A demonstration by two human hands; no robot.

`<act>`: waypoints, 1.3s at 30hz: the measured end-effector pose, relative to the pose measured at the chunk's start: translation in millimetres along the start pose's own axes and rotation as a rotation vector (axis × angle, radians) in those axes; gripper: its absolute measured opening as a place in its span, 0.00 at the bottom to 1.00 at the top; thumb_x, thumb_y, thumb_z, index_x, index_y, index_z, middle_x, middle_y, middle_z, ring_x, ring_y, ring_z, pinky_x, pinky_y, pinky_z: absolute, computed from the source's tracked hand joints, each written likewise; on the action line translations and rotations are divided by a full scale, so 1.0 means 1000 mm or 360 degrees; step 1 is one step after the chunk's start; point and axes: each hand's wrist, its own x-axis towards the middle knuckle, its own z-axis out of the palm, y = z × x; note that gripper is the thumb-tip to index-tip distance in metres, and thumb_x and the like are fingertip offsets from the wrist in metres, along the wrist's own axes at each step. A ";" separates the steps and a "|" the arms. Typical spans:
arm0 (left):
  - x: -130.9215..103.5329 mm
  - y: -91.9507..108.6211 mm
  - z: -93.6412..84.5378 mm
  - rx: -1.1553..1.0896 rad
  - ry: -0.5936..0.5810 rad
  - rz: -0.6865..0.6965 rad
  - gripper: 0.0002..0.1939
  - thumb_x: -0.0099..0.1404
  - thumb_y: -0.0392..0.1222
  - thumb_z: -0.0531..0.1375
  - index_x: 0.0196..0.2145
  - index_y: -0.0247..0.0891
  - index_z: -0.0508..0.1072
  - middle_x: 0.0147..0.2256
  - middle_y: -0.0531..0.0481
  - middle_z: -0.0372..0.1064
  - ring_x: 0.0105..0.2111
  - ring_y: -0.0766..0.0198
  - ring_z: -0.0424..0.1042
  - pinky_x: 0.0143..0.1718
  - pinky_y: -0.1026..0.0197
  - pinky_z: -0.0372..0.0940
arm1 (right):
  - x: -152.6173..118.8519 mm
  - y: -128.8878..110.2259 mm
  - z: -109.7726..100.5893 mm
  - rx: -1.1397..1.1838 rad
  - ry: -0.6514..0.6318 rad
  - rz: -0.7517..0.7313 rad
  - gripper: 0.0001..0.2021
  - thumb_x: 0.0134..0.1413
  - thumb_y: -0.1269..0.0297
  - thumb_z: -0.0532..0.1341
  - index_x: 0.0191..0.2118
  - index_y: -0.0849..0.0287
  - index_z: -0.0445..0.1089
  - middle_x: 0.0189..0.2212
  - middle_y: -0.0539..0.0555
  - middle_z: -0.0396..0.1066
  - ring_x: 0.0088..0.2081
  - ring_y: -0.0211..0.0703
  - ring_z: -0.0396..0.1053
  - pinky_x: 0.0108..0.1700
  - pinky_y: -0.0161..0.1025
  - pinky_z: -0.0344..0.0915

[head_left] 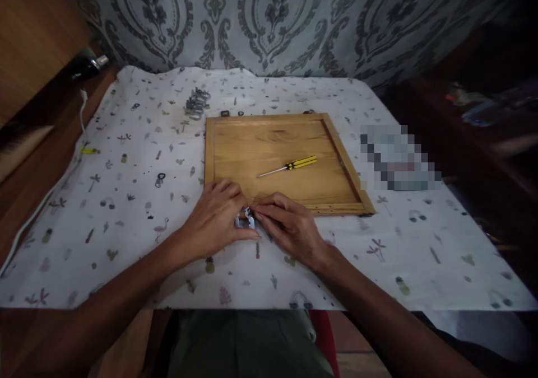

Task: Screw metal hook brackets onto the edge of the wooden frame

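Observation:
A wooden framed panel lies flat on the table. At its near edge, my left hand holds a small shiny metal fitting between thumb and fingers; its exact kind is unclear. The other fingers of this hand rest over the panel's near left corner. My right hand is closed in a pinch right beside the fitting, its fingertips touching there. Whatever it pinches is too small to make out. A screwdriver with a yellow and black handle lies on the panel, its tip pointing left.
A heap of grey metal pieces sits at the back left of the table. Small dark fittings show along the panel's far edge. To the right lies a blurred-out object. A white cable runs down the left side.

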 end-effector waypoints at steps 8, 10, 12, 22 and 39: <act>0.000 0.000 0.001 0.0001 0.0015 0.0004 0.25 0.67 0.66 0.66 0.38 0.38 0.74 0.41 0.46 0.72 0.47 0.51 0.68 0.51 0.47 0.64 | -0.001 0.000 -0.001 -0.0016 -0.0006 -0.0017 0.10 0.70 0.71 0.61 0.49 0.61 0.79 0.39 0.58 0.78 0.41 0.43 0.79 0.42 0.41 0.80; 0.000 0.000 0.001 0.0006 0.0029 0.0014 0.25 0.66 0.66 0.66 0.38 0.38 0.74 0.40 0.46 0.72 0.47 0.51 0.68 0.51 0.48 0.64 | 0.000 -0.001 -0.003 0.0017 0.0026 -0.0014 0.10 0.70 0.71 0.61 0.50 0.59 0.79 0.40 0.57 0.78 0.41 0.43 0.79 0.42 0.41 0.80; -0.001 0.000 0.001 0.0011 0.0041 0.0024 0.25 0.66 0.66 0.66 0.38 0.38 0.74 0.40 0.47 0.72 0.47 0.51 0.68 0.51 0.48 0.64 | 0.000 -0.001 -0.005 0.0050 0.0061 -0.0013 0.09 0.70 0.71 0.62 0.50 0.58 0.78 0.40 0.56 0.78 0.41 0.42 0.79 0.42 0.41 0.80; 0.002 0.004 -0.002 0.0044 -0.0033 -0.0029 0.26 0.62 0.64 0.71 0.36 0.37 0.73 0.41 0.46 0.71 0.46 0.51 0.67 0.51 0.48 0.64 | -0.001 0.003 -0.008 0.0035 -0.0028 0.0026 0.05 0.68 0.69 0.64 0.43 0.57 0.79 0.39 0.56 0.78 0.41 0.42 0.78 0.43 0.39 0.78; 0.001 0.003 0.000 0.0094 0.0028 0.0018 0.25 0.63 0.63 0.70 0.37 0.36 0.75 0.38 0.47 0.71 0.44 0.53 0.67 0.50 0.50 0.64 | -0.001 0.003 -0.003 -0.0021 -0.0060 0.0008 0.08 0.70 0.69 0.62 0.42 0.57 0.80 0.39 0.55 0.78 0.41 0.42 0.78 0.43 0.40 0.78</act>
